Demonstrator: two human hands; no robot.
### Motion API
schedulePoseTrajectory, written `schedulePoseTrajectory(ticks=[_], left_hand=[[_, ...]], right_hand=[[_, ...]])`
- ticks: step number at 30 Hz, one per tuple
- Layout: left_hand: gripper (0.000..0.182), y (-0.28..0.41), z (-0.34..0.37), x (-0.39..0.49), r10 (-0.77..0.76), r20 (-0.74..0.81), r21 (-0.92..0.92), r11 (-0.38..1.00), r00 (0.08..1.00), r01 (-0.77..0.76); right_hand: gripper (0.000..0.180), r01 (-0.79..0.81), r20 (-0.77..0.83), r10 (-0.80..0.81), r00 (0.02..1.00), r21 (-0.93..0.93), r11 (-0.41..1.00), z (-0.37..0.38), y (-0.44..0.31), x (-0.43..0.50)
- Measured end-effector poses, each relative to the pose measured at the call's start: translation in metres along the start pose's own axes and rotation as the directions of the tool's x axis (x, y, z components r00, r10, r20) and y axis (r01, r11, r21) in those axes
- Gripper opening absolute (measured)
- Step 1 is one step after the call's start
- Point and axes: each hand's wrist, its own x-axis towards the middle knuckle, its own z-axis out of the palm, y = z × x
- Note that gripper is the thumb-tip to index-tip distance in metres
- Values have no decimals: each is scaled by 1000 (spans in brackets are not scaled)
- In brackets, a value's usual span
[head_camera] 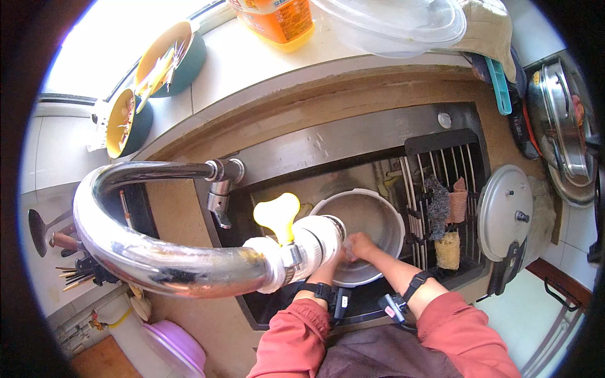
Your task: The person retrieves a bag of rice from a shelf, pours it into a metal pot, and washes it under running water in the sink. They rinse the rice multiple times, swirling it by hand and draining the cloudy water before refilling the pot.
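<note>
My right hand [363, 246] is over a round metal pot [392, 212], its fingers curled close to my left hand [341, 256]. The left hand is mostly hidden behind the white faucet nozzle [321, 241], and whether either hand holds anything cannot be made out. Under the nozzle, the pot stands in a stainless steel sink [293, 184]. A chrome gooseneck faucet [175, 269] arches in from the left and carries a yellow knob [279, 212] near its outlet.
A rack [413, 212] at the sink's right bears a steel wool scrubber [437, 208], a pink cloth [457, 201] and a loofah sponge [447, 250]. Beside it lies a pressure cooker lid [503, 208]. On the ledge stand an orange bottle [279, 23] and utensil holders [184, 71].
</note>
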Motion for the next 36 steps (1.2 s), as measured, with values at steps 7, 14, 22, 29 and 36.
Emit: schedulePoseTrajectory(ticks=[7,14,22,29,36], left_hand=[[31,26,-46,5,103,-403,-195,961,909,-195],[61,-1,-1,14,-61,-83,39,997,995,65],[40,1,-4,0,-45,82,-208,976,996,62],[29,26,-49,7,144,-477,-222,935,867,-277],[50,5,3,11,-30,-157,72,997,987,41]], right_hand=[[33,266,-581,-466,667,-399,878,-35,-18,11],[42,-227,-378,77,923,-370,901,-15,-2,-1],[21,50,-234,-21,972,119,992,5,5,-5],[26,355,-600,-317,734,-58,933,-34,-27,14],[44,-76,-270,-34,962,-389,918,-31,-10,-7]])
